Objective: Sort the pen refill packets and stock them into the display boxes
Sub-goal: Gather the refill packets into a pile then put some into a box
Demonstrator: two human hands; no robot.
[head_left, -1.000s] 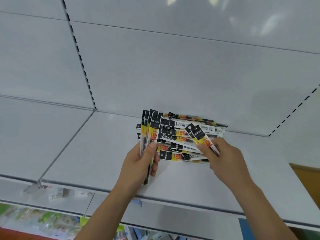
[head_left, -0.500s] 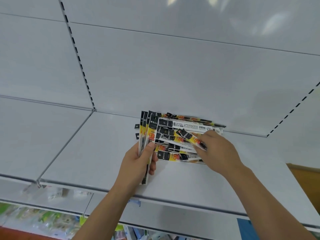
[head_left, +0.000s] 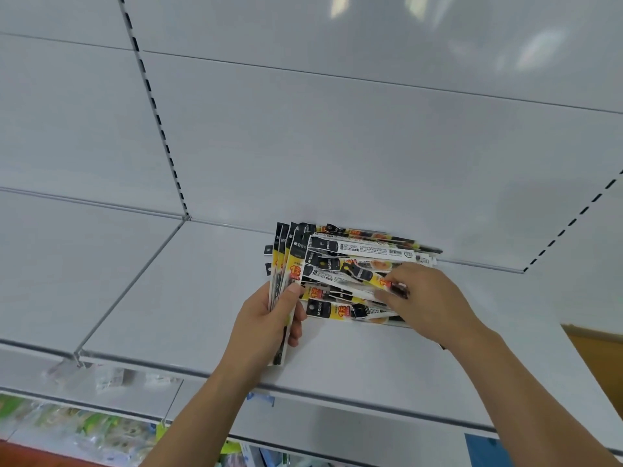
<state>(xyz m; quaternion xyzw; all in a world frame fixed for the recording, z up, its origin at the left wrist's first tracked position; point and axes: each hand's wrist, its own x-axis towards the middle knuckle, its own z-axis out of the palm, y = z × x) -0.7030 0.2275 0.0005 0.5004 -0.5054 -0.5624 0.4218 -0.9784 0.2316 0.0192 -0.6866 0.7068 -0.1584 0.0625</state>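
Note:
A loose pile of pen refill packets (head_left: 357,251), black, yellow and white, lies on the white shelf (head_left: 168,298) against the back wall. My left hand (head_left: 269,318) grips an upright bundle of packets (head_left: 286,261) beside the pile's left end, thumb pressed on the front one. My right hand (head_left: 428,301) reaches into the pile and pinches one packet (head_left: 367,274) by its end between thumb and fingers. No display box is in view.
The shelf's front edge (head_left: 337,399) runs below my wrists. A slotted upright (head_left: 158,123) splits the back wall on the left, another upright (head_left: 573,224) slants at right. Blurred packaged goods (head_left: 84,429) hang on a lower level at bottom left.
My right hand has moved down into the pile with the packet it pinches, from above the pile to lying among the others. The left hand and its bundle have barely moved.

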